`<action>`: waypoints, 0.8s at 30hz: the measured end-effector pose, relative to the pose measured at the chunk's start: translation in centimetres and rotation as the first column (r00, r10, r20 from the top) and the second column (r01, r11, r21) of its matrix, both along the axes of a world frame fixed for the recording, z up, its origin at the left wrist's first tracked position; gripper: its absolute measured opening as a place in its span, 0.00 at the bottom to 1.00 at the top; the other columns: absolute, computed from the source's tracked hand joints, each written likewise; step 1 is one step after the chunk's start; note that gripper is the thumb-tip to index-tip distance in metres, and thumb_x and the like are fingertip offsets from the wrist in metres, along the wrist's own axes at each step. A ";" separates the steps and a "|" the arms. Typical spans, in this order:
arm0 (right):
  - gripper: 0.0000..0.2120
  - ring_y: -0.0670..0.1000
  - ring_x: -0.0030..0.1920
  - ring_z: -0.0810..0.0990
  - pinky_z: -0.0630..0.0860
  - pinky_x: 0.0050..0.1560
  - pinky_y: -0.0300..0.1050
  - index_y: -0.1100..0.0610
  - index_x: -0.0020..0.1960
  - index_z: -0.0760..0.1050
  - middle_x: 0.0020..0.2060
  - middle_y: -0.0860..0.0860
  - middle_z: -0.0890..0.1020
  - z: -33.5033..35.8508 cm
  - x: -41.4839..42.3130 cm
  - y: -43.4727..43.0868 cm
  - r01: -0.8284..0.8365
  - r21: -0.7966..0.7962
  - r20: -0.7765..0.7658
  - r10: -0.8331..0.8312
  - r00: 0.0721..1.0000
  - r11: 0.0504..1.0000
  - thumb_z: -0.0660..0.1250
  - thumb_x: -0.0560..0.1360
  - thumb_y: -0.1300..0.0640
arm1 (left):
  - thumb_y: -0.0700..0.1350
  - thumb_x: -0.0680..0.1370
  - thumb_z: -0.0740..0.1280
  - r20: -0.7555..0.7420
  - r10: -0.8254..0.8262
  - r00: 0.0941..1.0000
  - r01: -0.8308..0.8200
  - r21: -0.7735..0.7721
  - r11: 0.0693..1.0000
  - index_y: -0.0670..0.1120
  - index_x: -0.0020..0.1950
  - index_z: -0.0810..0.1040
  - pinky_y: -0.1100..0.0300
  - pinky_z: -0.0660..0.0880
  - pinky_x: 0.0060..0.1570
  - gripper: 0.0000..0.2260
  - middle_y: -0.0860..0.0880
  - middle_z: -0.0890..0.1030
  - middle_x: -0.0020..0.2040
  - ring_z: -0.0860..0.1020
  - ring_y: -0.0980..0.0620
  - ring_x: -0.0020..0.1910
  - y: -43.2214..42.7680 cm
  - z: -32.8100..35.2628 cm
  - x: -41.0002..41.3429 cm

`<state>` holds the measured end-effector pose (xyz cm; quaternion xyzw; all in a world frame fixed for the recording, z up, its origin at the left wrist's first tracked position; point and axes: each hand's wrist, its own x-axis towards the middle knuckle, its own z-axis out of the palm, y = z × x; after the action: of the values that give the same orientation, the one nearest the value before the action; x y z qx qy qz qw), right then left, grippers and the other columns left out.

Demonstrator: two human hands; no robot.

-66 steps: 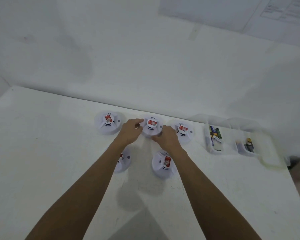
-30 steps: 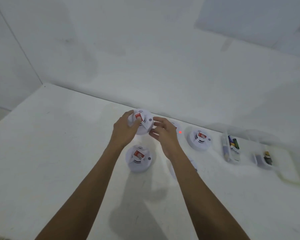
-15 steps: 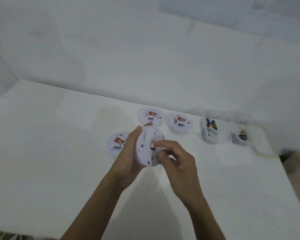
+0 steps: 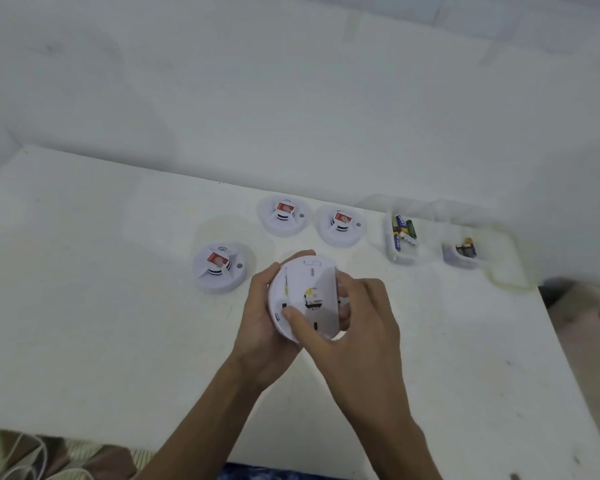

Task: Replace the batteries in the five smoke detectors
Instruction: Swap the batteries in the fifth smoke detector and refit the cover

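Two clear tubs [image 4: 400,258] hold batteries [image 4: 400,230]; left hand [image 4: 260,323] and right hand [image 4: 361,323] grip a detector [image 4: 309,292].

We see the upturned smoke detector [image 4: 305,299] as smooth white plastic with a matt back. The near detector [image 4: 219,268] to its left and the two far detectors [image 4: 284,216] [image 4: 340,225] beyond it show the same plastic. Each carries a red sticker, perhaps glossy paper, though blur leaves us unsure. To its right, clear plastic trays [image 4: 400,258] [image 4: 451,253] hold shiny-wrapped batteries [image 4: 400,230]. Beneath it, the bench [image 4: 101,306] is matt white and faintly speckled.
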<state>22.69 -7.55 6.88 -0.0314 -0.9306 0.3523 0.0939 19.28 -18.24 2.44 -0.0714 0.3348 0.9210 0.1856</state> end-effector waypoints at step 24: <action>0.39 0.46 0.61 0.65 0.72 0.55 0.37 0.49 0.70 0.61 0.61 0.47 0.66 0.9 0.7 -0.4 -0.111 0.084 0.035 0.109 0.993 0.990 0.68 0.65 0.35 | 0.64 0.60 0.77 -0.170 0.126 0.977 -0.150 -0.137 0.979 0.46 0.66 0.73 0.48 0.77 0.52 0.40 0.40 0.77 0.64 0.76 0.39 0.61 -0.1 0.3 1.2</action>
<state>23.43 -7.96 7.79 0.0188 -0.9466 0.3161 0.0613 20.48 -18.30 2.71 -0.0336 0.4107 0.9070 0.0875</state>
